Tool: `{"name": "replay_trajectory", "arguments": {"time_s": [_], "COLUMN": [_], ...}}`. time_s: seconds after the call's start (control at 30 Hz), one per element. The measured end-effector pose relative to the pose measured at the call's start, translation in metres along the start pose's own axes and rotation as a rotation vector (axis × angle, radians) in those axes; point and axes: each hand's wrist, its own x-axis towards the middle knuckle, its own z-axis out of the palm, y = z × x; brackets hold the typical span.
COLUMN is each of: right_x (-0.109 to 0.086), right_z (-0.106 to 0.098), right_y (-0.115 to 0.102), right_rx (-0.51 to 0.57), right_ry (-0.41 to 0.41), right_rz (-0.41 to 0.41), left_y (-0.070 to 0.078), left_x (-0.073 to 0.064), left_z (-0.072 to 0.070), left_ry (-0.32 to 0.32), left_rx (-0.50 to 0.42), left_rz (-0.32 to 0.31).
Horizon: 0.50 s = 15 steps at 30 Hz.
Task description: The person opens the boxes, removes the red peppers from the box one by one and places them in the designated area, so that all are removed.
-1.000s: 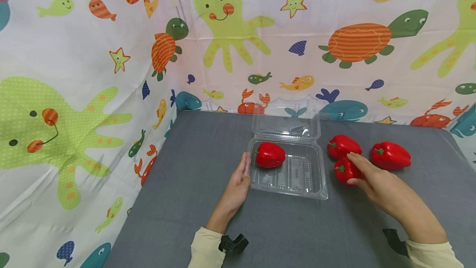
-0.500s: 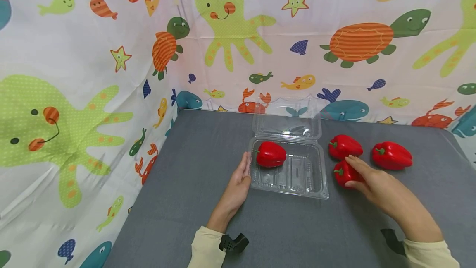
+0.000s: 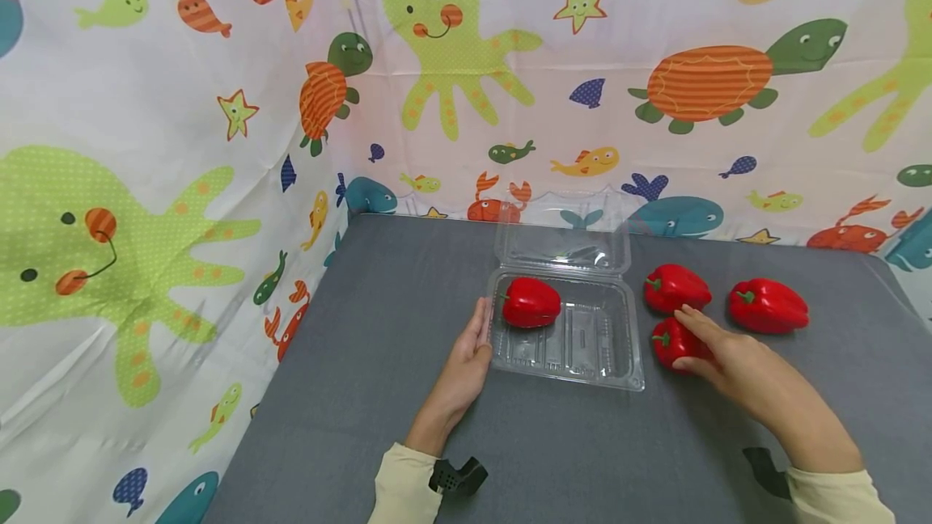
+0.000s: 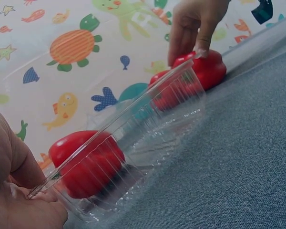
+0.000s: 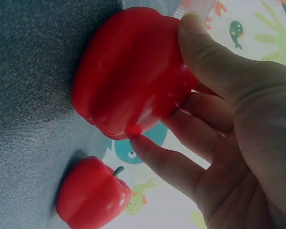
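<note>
A clear plastic clamshell container (image 3: 582,374) stands on the grey table with its lid raised at the back. One red bell pepper (image 3: 531,302) lies in its left part. My left hand (image 3: 464,358) holds the container's left edge, its rim (image 4: 133,107) between thumb and fingers in the left wrist view. To the right of the container, my right hand (image 3: 746,366) grips another red bell pepper (image 5: 128,71). In the right wrist view, the thumb lies on one side of it and the fingertips touch the other. Whether its underside touches the table is hard to tell.
Just behind the gripped pepper is a red bell pepper (image 3: 677,288), and a further one (image 3: 768,306) lies to its right. A sea-animal printed cloth (image 3: 466,87) hangs behind the table (image 3: 349,395) and along its left side.
The gripped pepper has shifted slightly left and toward me with my right hand, drawing a little away from the pepper behind it. My left hand stays at the container.
</note>
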Motion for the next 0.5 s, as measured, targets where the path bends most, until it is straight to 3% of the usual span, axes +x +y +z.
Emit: {"name": "replay_trajectory", "arguments": {"time_s": [0.27, 0.5], "right_x": [0.0004, 0.0012], "right_z": [0.0005, -0.0002], "right_y": [0.0004, 0.0040], "right_rx": [0.000, 0.003], "right_ry": [-0.007, -0.062], "right_rz": [0.031, 0.092], "left_y": [-0.0005, -0.0016], "left_x": [-0.0005, 0.0003], "left_z": [0.0000, 0.0000], "left_ry": [0.003, 0.001], "left_rx": [0.008, 0.000], "left_rz": [0.003, 0.010]}}
